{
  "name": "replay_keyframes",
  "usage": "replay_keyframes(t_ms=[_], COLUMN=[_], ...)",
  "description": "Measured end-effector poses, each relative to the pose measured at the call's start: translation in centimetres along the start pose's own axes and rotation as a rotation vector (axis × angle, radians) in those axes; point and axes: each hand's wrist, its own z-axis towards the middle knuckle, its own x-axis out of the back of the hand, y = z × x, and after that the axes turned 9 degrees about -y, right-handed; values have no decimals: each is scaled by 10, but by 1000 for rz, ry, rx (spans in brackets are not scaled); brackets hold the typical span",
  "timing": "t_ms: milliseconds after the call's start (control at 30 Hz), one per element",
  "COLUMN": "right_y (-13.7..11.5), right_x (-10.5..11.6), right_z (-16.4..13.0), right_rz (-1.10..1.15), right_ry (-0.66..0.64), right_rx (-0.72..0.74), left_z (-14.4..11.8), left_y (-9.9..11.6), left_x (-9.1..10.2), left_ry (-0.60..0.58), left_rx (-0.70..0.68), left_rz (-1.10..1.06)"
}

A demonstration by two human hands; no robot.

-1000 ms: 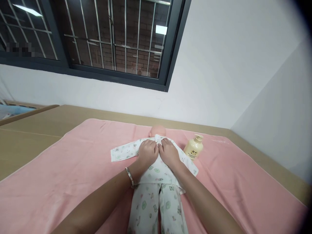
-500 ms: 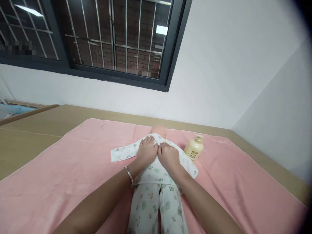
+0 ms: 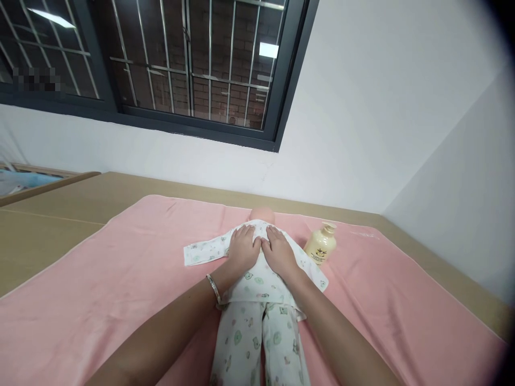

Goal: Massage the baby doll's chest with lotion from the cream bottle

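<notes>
Pink towel (image 3: 120, 279) spread flat over a tan surface (image 3: 44, 230), reaching out on every side of both hands. On it, directly under the hands, a doll (image 3: 262, 214) lies on its back, head on the far side of the fingertips, legs running back toward the camera between the two forearms. Doll wears a white printed top (image 3: 257, 281) and matching trousers (image 3: 257, 343); one sleeve (image 3: 203, 251) lies flat on the towel, out to the left of the left hand. Left hand (image 3: 242, 249): palm down on the doll's chest, fingers spread and flat on the cloth, grasping nothing; a bangle (image 3: 213, 289) sits on its wrist. Right hand (image 3: 279, 253): likewise palm down and flat on the chest, fingers extended toward the collar, nothing gripped. The two hands lie side by side, inner edges touching or very nearly so along the midline of the top. Cream bottle (image 3: 321, 245) with a pump head lies on the towel, near and to the right of the right hand, clear of the doll's right sleeve.
</notes>
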Motion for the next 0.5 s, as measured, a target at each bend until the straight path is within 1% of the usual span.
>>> replay_keyframes(t_ms=[300, 500], right_y=[0, 0], right_x=[-2, -2], right_z=[-2, -2], right_rz=[29, -12], right_ry=[27, 10], right_rx=[-6, 4], left_z=[0, 0], left_y=[-2, 0], left_x=[-2, 1], left_ry=[31, 43], left_rx=[-8, -15], left_rz=[-36, -20])
